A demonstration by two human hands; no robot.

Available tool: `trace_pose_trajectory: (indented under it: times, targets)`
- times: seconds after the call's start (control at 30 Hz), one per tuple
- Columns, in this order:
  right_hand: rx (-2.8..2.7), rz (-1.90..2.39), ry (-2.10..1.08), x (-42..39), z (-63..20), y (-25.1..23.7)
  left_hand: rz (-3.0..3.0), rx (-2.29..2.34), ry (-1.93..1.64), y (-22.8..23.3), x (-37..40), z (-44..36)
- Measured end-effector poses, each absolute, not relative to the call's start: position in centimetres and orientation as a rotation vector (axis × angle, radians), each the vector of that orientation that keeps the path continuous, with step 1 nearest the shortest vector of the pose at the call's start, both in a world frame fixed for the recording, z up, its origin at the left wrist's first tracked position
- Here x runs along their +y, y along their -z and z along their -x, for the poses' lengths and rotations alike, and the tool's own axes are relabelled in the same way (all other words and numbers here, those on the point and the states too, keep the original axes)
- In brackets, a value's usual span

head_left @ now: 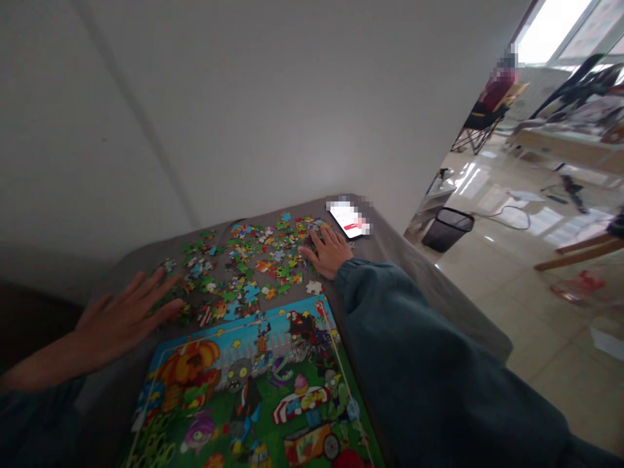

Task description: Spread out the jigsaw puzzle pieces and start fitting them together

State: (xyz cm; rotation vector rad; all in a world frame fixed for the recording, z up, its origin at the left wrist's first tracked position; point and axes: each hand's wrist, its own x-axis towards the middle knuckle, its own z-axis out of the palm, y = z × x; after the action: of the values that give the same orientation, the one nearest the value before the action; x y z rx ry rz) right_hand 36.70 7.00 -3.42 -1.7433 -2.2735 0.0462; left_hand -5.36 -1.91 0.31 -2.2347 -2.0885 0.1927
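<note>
Head view shows our left hand (127, 316) lying flat and spread, fingers splayed, at the left edge of the loose puzzle pieces (244, 270), grasping nothing. Our right hand (327, 250) is also flat and released, palm down on the right edge of the same scatter, its dark sleeve (429, 364) running back across the frame. The pieces lie between the two hands in a wide heap, with one pale piece (314, 286) apart, just beside the right wrist. Nearer to us rests the colourful picture board (253, 396), touching the near edge of the scatter. We judge that a careless sweep of either palm could push pieces off the cloth, and the right hand sits near a phone (347, 220) at the far corner, so a nudge outward could knock it toward the edge. The sleeve could also drag pieces as the arm shifts. The table (419, 273) wears a grey cloth and stands against a plain pale wall. To the right, a glossy tiled floor holds a black mesh bin (447, 229), and a seated person (492, 97) shows far off by a bright window.
</note>
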Motion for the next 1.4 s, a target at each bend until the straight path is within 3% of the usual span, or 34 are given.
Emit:
trace_pose_trajectory:
  times: [0.17, 0.53, 0.87, 1.1, 1.4]
  targets:
    - [-2.283, 1.755, 0.011, 6.6, -36.7, 3.2, 2.235, -2.330, -0.083, 0.3, -3.9, 2.5]
    - [-2.430, 1.680, 0.103, 5.3, -36.0, 3.1, 2.295, -2.123, 0.324, 6.3, -3.7, 5.7]
    - [-2.381, 1.528, 0.035, 4.9, -36.9, 2.1, 2.209, -2.275, 0.359, 3.6, -4.4, 4.2]
    - [-1.739, 2.029, 0.062, 9.1, -44.2, 2.6, 2.226, -2.314, 0.349, 2.6, -4.5, 3.3]
    - [-1.749, 2.159, -0.076, 10.3, -46.0, 3.2, 2.265, -2.353, 0.405, 2.4, -4.7, 3.4]
